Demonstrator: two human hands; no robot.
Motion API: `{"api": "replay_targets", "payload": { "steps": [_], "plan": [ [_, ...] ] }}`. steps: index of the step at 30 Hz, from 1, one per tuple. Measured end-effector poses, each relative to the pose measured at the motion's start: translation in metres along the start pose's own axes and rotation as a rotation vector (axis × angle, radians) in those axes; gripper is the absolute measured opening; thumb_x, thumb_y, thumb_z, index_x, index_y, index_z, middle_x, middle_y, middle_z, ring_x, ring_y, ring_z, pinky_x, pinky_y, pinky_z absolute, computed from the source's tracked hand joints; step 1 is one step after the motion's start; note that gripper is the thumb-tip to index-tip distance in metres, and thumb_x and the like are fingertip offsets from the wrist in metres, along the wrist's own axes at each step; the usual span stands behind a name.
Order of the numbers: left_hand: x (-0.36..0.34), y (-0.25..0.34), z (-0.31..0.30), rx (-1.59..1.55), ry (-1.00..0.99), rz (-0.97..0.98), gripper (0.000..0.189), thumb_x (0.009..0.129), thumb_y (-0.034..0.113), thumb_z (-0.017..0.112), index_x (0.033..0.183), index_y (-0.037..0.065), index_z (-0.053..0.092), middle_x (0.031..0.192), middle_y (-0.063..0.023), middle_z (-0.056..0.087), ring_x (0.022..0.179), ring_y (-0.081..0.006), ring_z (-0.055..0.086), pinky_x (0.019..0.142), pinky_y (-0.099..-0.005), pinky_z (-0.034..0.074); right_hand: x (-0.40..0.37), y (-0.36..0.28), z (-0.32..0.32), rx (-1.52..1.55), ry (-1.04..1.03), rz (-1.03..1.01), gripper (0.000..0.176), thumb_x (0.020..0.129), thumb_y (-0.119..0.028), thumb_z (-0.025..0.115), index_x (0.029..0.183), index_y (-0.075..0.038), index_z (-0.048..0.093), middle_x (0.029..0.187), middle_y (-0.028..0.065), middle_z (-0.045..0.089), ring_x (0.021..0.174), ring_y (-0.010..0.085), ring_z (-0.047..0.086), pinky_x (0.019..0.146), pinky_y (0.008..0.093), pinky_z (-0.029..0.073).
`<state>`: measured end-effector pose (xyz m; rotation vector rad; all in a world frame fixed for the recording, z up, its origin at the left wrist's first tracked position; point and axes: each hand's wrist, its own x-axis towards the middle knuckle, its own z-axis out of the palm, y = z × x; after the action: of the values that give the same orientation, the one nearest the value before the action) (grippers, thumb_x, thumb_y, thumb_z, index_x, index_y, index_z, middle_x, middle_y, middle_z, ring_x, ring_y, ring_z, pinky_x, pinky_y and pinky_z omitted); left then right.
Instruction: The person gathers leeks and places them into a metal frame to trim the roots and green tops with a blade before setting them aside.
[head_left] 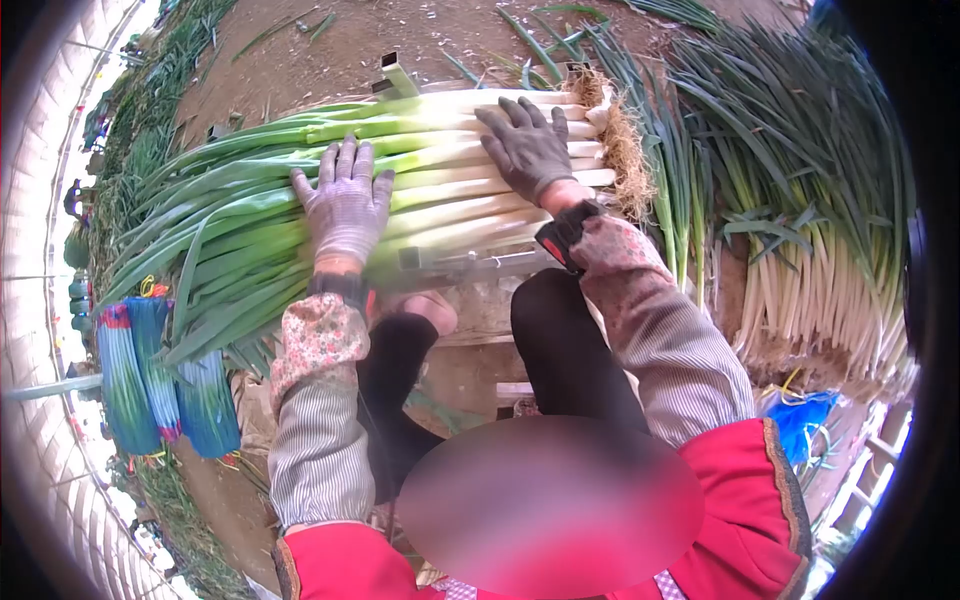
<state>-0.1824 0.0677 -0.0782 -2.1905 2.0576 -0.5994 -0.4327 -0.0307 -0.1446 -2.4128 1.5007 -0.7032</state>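
A seated person in grey work gloves presses both palms onto a bundle of long green onions (450, 170) laid across a low metal frame (470, 262) just beyond the knees. The bundle's long axis runs across the view. Its hairy roots (625, 150) point to the person's right, the white shanks fill the middle, and the green leaves (200, 240) fan out to the left, drooping past the frame.

The right hand (528, 148) lies flat on the white shanks just beside the root end, fingers spread and straight, gripping nothing. The left hand (345, 205) rests the same way, open and palm down, where white turns to green. It is nearer the body than the right. The two hands sit apart along the stalks, both on top of the pile rather than around it.

Tied bundles in blue wrapping (150, 385) lie on the ground to the left. A loose heap of green onions (800, 250) lies to the right, roots toward the person, beside a blue bag (800, 415). Bare soil (330, 50) lies beyond.
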Motion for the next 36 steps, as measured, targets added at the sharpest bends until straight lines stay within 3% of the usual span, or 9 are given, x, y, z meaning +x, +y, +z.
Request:
{"api": "replay_targets", "payload": {
  "steps": [3,8,12,20,23,25,30,33,36],
  "plan": [
    [-0.001,0.000,0.002,-0.022,0.035,-0.001,0.052,0.101,0.048,0.049,0.143,0.019,0.056,0.155,-0.0024,0.048,0.144,-0.0241,0.041,0.116,-0.0700,0.016,-0.023,0.006,-0.005,0.035,0.110,-0.164,0.039,0.096,-0.034,0.061,0.134,-0.026,0.061,0.146,0.0081,0.054,0.142,0.0319,0.042,0.116,0.0658,0.022],
    [-0.003,-0.001,0.010,-0.017,0.173,0.032,0.045,0.098,0.043,0.055,0.137,0.020,0.060,0.150,-0.0020,0.052,0.141,-0.0234,0.043,0.115,-0.0705,0.019,-0.028,0.025,-0.010,0.185,0.326,-0.175,0.031,0.088,-0.024,0.071,0.119,-0.021,0.069,0.113,0.0027,0.071,0.103,0.0290,0.064,0.094,0.0480,0.045],
    [-0.004,-0.006,0.008,-0.104,0.218,0.029,0.039,0.095,0.040,0.062,0.130,0.021,0.063,0.146,-0.0006,0.055,0.139,-0.0222,0.045,0.114,-0.0706,0.020,-0.029,0.040,-0.034,0.010,0.116,-0.026,0.030,0.088,-0.024,0.072,0.117,-0.020,0.067,0.107,0.0040,0.070,0.102,0.0286,0.065,0.090,0.0446,0.047],
    [0.028,-0.059,-0.056,-0.254,0.199,0.197,0.032,0.091,0.042,0.069,0.117,0.024,0.068,0.111,-0.0017,0.071,0.107,-0.0275,0.066,0.102,-0.0565,0.040,-0.006,0.032,-0.091,0.302,0.296,-0.312,0.022,0.094,-0.035,0.068,0.109,-0.019,0.067,0.088,0.0102,0.070,0.084,0.0331,0.070,0.074,0.0493,0.054],
    [0.035,-0.069,-0.056,-0.172,0.074,0.208,0.030,0.092,0.043,0.068,0.116,0.024,0.069,0.113,-0.0016,0.071,0.110,-0.0275,0.065,0.103,-0.0549,0.040,0.008,0.045,-0.085,0.411,-0.061,-0.212,0.020,0.095,-0.035,0.066,0.106,-0.019,0.071,0.091,0.0099,0.072,0.087,0.0325,0.070,0.076,0.0480,0.055],
    [0.023,-0.061,-0.017,-0.066,0.042,0.137,0.033,0.093,0.045,0.066,0.118,0.025,0.068,0.140,-0.0022,0.061,0.132,-0.0242,0.053,0.110,-0.0603,0.032,0.007,0.052,-0.058,0.073,-0.133,-0.243,0.021,0.092,-0.028,0.071,0.104,-0.012,0.076,0.099,0.0111,0.074,0.092,0.0318,0.071,0.082,0.0415,0.056],
    [0.018,-0.042,0.007,-0.055,0.039,0.016,0.039,0.096,0.043,0.058,0.125,0.017,0.062,0.154,-0.0048,0.049,0.144,-0.0235,0.041,0.113,-0.0689,0.021,-0.009,0.051,-0.019,0.215,0.261,-0.099,0.018,0.090,-0.035,0.069,0.091,-0.020,0.079,0.099,0.0070,0.073,0.088,0.0333,0.069,0.082,0.0446,0.053],
    [0.007,-0.036,0.006,-0.023,-0.010,0.001,0.040,0.097,0.043,0.055,0.125,0.015,0.061,0.154,-0.0061,0.048,0.144,-0.0248,0.041,0.114,-0.0697,0.019,-0.012,0.048,-0.032,0.151,0.002,0.025,0.017,0.089,-0.035,0.070,0.091,-0.022,0.079,0.100,0.0048,0.073,0.094,0.0304,0.069,0.088,0.0442,0.051],
    [0.011,-0.031,0.006,-0.030,-0.021,-0.009,0.040,0.099,0.044,0.052,0.123,0.013,0.062,0.152,-0.0087,0.049,0.143,-0.0283,0.041,0.114,-0.0701,0.018,-0.016,0.036,-0.026,0.019,0.099,-0.004,0.015,0.089,-0.035,0.070,0.092,-0.022,0.078,0.100,0.0011,0.072,0.097,0.0276,0.068,0.095,0.0515,0.044]
  ]
}}
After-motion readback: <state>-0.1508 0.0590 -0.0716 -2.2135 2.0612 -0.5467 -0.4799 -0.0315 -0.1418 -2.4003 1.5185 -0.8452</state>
